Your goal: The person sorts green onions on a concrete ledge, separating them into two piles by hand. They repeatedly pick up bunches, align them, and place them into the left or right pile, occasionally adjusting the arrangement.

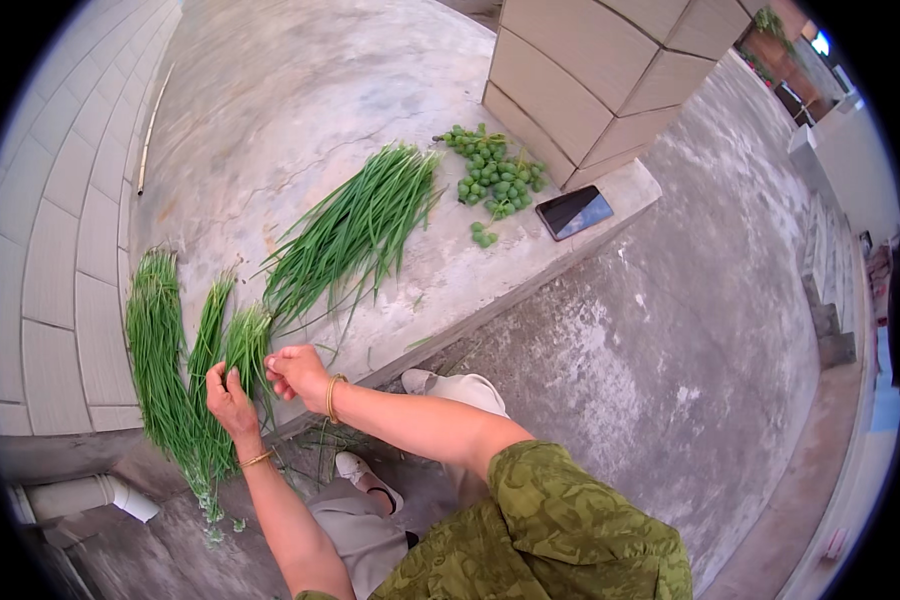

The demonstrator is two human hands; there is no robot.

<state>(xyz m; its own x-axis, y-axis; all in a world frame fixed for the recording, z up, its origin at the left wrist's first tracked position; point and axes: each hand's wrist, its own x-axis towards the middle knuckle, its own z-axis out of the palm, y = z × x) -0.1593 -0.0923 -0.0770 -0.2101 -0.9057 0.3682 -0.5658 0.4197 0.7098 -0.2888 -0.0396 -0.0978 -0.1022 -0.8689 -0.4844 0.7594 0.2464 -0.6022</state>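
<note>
My left hand [232, 401] is at the lower end of a small bunch of green chives [247, 337], its fingers curled at the leaves; whether it grips them I cannot tell. Just right of that bunch, my right hand [296, 375] has thumb and forefinger pinched together; anything between them is too small to make out. A long bunch of chives [156, 337] lies at the left, its flowered ends hanging over the ledge. A thin bunch [211, 322] lies between it and the small one. A large loose pile of chives [356, 225] spreads beyond my hands.
Green grapes [495, 172] lie on the concrete ledge [450, 285], beside a smartphone [574, 212] and a tiled pillar [570, 82]. A thin stick [154, 131] lies by the tiled wall at left. Below the ledge are my feet and a white pipe [131, 501].
</note>
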